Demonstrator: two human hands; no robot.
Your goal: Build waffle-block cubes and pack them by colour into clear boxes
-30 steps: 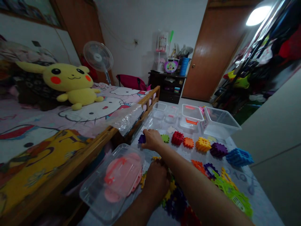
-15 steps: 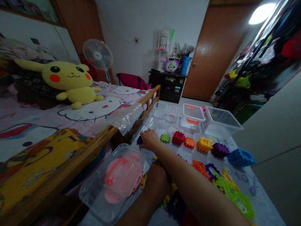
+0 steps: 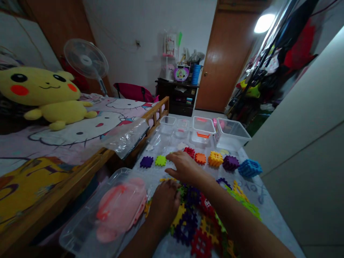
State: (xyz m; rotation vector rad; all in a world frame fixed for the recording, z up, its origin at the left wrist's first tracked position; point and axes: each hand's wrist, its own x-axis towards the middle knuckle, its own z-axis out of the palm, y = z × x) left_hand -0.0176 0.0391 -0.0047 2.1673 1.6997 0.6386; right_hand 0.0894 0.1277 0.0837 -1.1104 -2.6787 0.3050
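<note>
My right hand (image 3: 184, 165) reaches across the table just right of a light green piece (image 3: 160, 160), its thumb and fingers apart and holding nothing. A dark purple piece (image 3: 146, 162) lies left of the green one. My left hand (image 3: 167, 197) rests at the left edge of a loose pile of pieces, fingers bent down; what is under its fingertips is hidden. In the pile are a purple piece (image 3: 186, 227) and a red piece (image 3: 201, 244). Beyond my right arm runs a row: red (image 3: 189, 152), orange (image 3: 200, 158), yellow (image 3: 215, 158), purple (image 3: 230, 163) and blue stacks (image 3: 249, 168).
Clear containers, one with orange handles (image 3: 203, 129) and a larger one (image 3: 232, 134), stand at the table's far end. A clear lid (image 3: 72, 233) over a pink item (image 3: 122, 211) lies at left. A bed with a wooden rail (image 3: 88, 170) borders the table.
My right hand has left the dark purple piece and moved right, past the green piece, its fingers opened. My left hand has shifted slightly, and the camera view has turned right.
</note>
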